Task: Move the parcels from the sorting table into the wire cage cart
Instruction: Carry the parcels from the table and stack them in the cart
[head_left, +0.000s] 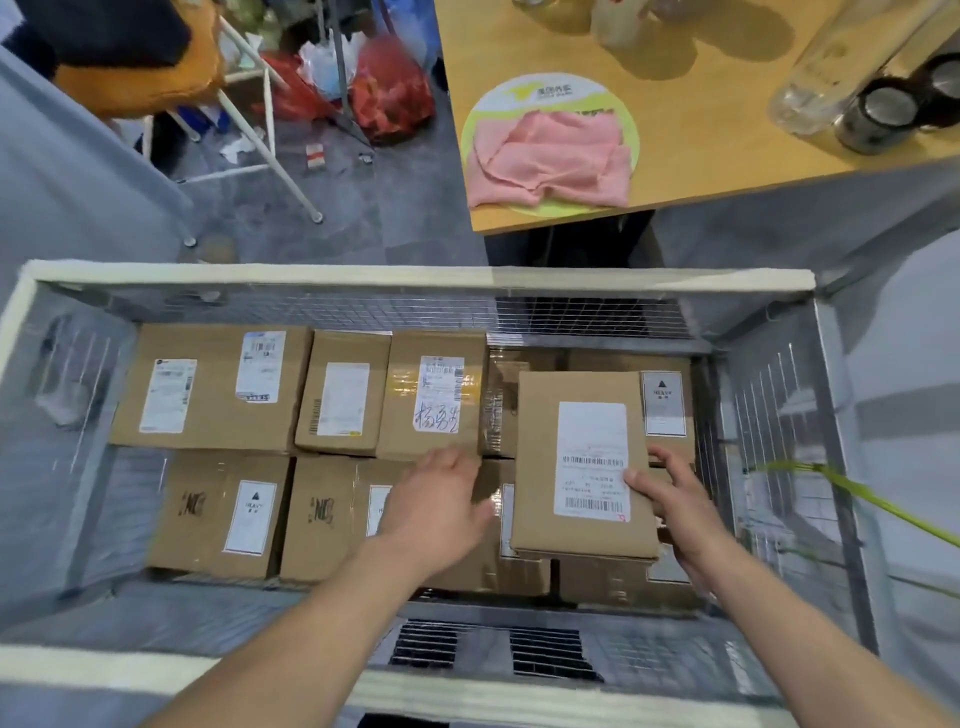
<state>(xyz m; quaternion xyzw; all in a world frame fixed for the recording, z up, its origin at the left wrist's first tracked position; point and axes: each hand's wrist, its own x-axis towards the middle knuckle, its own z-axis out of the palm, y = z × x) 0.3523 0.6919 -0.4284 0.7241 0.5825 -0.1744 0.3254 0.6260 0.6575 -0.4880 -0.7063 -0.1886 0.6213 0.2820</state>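
My right hand (670, 493) gripped the parcel's (584, 462) right edge — long axis near-to-far, beside the cart's (415, 278) right wall; left hand (441, 499) open.

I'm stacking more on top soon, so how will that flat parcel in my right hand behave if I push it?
The flat parcel looks like stiff cardboard, so it should slide rather than bend. It seems thin, so probably light for its area. It rests across boxes below, under the right hand, so a push could tilt it at a gap.

Grey tile floor (395, 208); wood table (701, 130) top-rt; white chair legs (270, 150).
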